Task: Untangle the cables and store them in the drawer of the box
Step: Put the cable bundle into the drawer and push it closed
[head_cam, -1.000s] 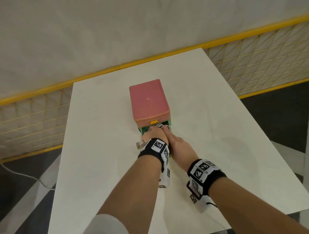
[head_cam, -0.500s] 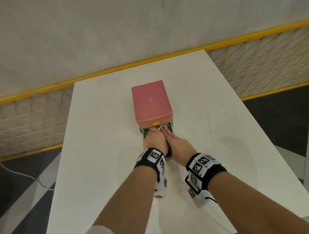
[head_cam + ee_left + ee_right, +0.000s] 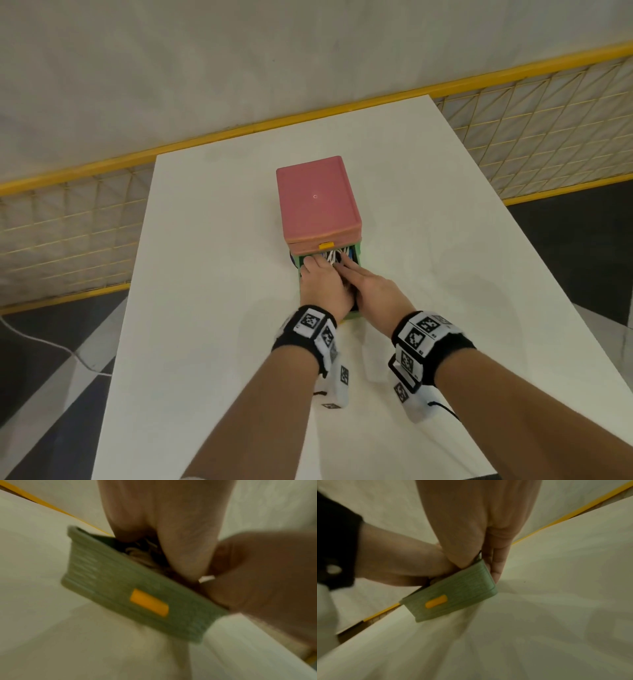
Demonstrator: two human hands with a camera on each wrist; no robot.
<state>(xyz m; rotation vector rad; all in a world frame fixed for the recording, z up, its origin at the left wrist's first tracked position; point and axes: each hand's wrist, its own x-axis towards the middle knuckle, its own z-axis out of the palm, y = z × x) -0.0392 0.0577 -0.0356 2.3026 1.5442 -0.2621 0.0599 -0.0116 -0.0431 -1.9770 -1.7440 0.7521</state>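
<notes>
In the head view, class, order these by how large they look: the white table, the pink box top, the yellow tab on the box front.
1. white table
2. pink box top
3. yellow tab

Pink box [image 3: 317, 198], green drawer [image 3: 137, 588]

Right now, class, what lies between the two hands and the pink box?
In the head view, the cables in the open green drawer lie between the hands, left hand and right hand, and the pink box.

head: bright, even, sharp, edges bowed | tabletop [image 3: 205, 274]: soft arm shadows | wrist views: dim, yellowish, motion-blurred
</notes>
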